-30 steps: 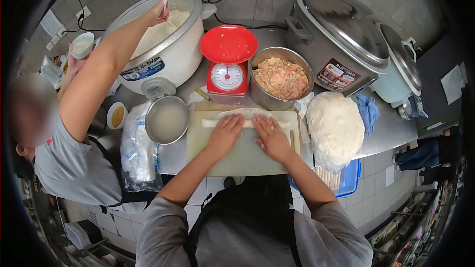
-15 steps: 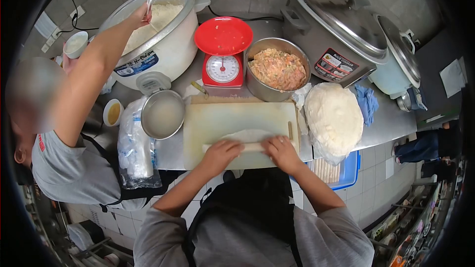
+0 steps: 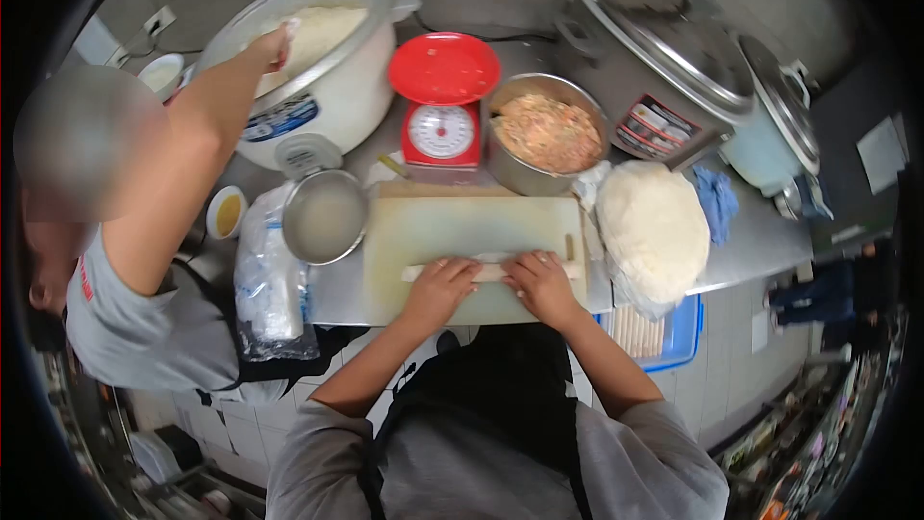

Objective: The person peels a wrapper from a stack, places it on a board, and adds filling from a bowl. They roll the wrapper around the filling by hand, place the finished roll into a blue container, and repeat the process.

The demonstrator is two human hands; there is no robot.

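Observation:
A thin, pale spring roll [image 3: 491,273] lies crosswise on the cutting board [image 3: 462,221]. My left hand [image 3: 441,291] has its curled fingers over the left half of the roll, and my right hand [image 3: 541,287] does the same on the right half. The roll's ends stick out past both hands. Right of the board, a stack of round white wrappers [image 3: 653,231] rests on plastic. Behind the board stands a steel pot [image 3: 512,166] of orange-pink minced filling [image 3: 547,130].
A red kitchen scale [image 3: 443,135] stands behind the board. To the left are a pan of cloudy liquid [image 3: 325,219] and a plastic bag [image 3: 269,299]. A co-worker's arm [image 3: 197,154] reaches into a large rice cooker [image 3: 371,77]. A blue tray [image 3: 685,339] holds several rolls [image 3: 637,329].
The loose wrapper flap beyond the roll is now wound up. Roll and hands have shifted slightly away from me across the board. The co-worker has leaned a little.

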